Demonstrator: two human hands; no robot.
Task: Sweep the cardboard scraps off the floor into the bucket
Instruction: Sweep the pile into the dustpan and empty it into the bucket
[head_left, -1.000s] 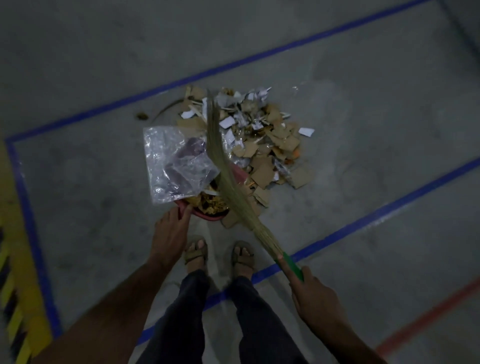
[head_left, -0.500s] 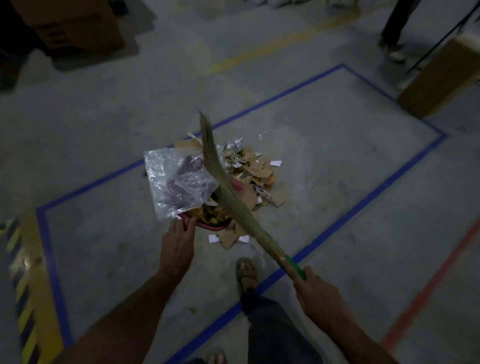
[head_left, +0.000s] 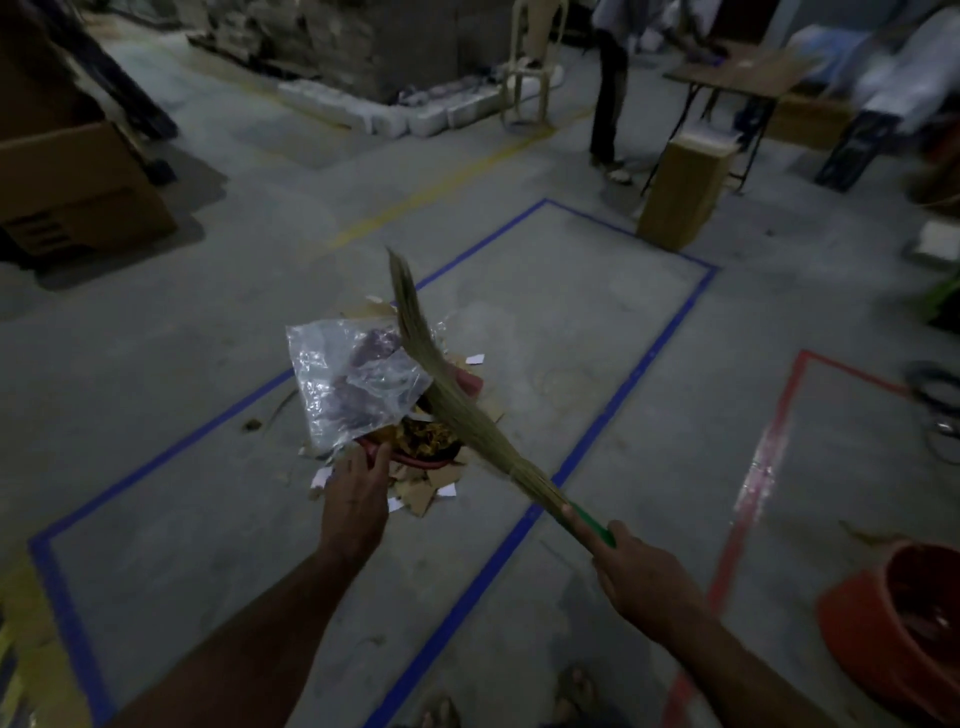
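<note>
A pile of cardboard scraps (head_left: 418, 493) lies on the grey floor inside a blue-taped rectangle. A red dustpan (head_left: 415, 460) filled with scraps sits on the pile, with a clear plastic bag (head_left: 353, 384) draped over its left side. My left hand (head_left: 358, 493) grips the near rim of the dustpan. My right hand (head_left: 639, 577) holds the green handle of a grass broom (head_left: 447, 395), whose bristles reach up over the dustpan. An orange bucket (head_left: 898, 629) stands at the lower right, apart from both hands.
A large cardboard box (head_left: 78, 182) stands at the far left, a smaller upright box (head_left: 680, 192) beyond the blue tape (head_left: 613, 405). A person's legs (head_left: 608, 104) and a folding table (head_left: 737, 78) are at the back right. Red tape (head_left: 763, 457) marks the floor near the bucket.
The view has tilted up and pulled back, bringing the room and the orange bucket into sight. The dustpan, bag and broom stay in my hands, a little further from the floor pile.
</note>
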